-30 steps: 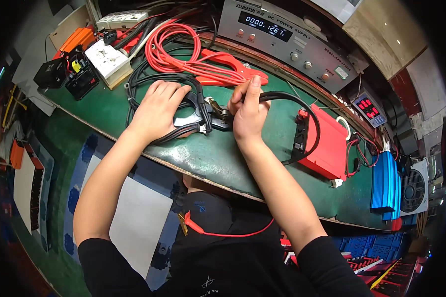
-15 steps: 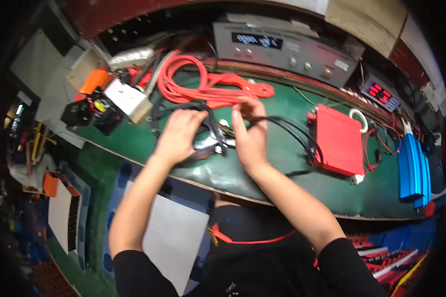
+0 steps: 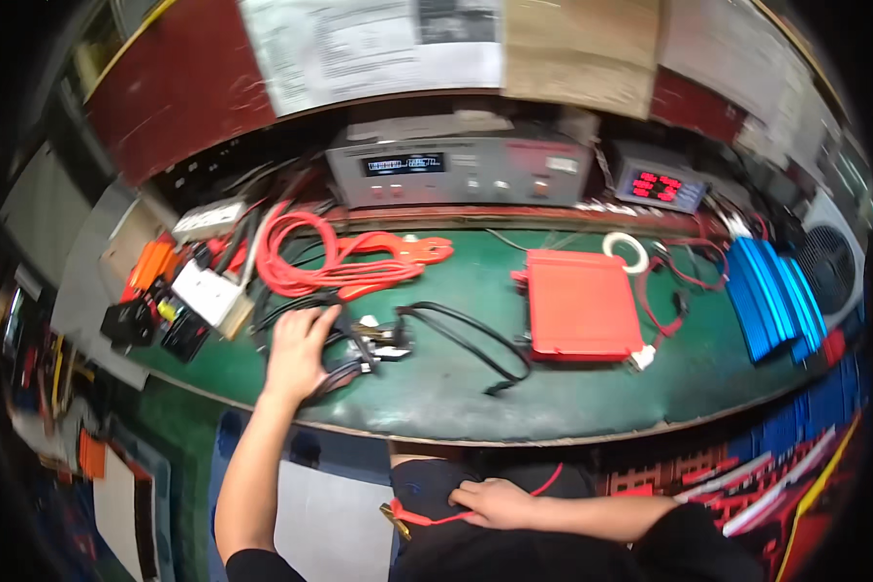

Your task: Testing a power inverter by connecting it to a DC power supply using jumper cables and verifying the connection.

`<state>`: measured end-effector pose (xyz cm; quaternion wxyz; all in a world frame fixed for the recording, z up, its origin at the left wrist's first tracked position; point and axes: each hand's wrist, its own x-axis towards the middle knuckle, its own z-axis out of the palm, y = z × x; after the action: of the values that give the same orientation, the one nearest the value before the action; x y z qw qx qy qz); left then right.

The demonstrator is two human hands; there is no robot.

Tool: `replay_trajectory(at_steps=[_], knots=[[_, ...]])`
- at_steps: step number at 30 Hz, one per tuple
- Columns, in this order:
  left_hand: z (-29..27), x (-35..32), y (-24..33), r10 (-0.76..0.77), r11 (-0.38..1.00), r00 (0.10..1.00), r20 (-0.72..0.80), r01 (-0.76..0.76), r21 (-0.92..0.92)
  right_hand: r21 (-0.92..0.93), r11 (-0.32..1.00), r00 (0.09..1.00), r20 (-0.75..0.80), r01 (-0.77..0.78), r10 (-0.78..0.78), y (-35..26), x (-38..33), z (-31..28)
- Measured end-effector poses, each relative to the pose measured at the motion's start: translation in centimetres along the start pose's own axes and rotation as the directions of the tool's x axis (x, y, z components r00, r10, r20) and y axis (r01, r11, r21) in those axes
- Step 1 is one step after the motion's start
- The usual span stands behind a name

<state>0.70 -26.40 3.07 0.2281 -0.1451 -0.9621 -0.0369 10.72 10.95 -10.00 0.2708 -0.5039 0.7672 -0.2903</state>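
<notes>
On the green bench top, my left hand (image 3: 299, 351) is closed over a coil of black cable (image 3: 344, 361), its fingers curled across the top. Just right of that hand lies a shiny metal clamp-like piece (image 3: 390, 341), blurred, joined to a loop of black cable (image 3: 470, 339). My right hand (image 3: 497, 502) rests low over my lap with bent fingers. Beneath it runs a thin red wire (image 3: 436, 520) ending in a brass-coloured clip (image 3: 396, 522); whether the fingers grip the wire is hidden.
Behind the coil lie a red cable (image 3: 291, 267) and large orange-red clamps (image 3: 412, 252). A red box (image 3: 582, 306) sits right of centre, with blue finned cases (image 3: 771, 296) beyond. Grey instruments (image 3: 456, 175) line the back. White adapters (image 3: 209, 296) crowd the left.
My right hand has left the black cable and come down to the red wire at my lap. My left hand stays on the coil. The view has tilted up and turned right.
</notes>
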Motion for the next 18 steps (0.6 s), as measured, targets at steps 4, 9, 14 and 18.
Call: replay_trajectory(at_steps=[4, 9, 14, 18], knots=[[-0.3, -1.0, -2.0, 0.092, 0.994, 0.995, 0.030, -0.093, 0.061, 0.072, 0.993, 0.994, -0.053, 0.095, -0.091, -0.1, -2.3, -2.1], [-1.7, -0.7, 0.0, 0.107, 0.993, 0.986, 0.128, -0.099, -0.069, 0.121, 0.969, 0.932, -0.321, 0.217, -0.169, -3.0, -7.6, -11.0], [-2.0, -0.4, -0.2, 0.153, 0.987, 0.973, 0.172, -0.142, -0.075, 0.218, 0.972, 0.905, -0.424, 0.084, 0.017, -5.6, -13.2, -19.5], [-2.0, -1.0, -1.3, 0.095, 0.988, 0.977, 0.189, -0.070, -0.135, 0.386, 0.909, 0.633, -0.746, 0.154, 0.209, -3.4, -14.2, -21.7]])
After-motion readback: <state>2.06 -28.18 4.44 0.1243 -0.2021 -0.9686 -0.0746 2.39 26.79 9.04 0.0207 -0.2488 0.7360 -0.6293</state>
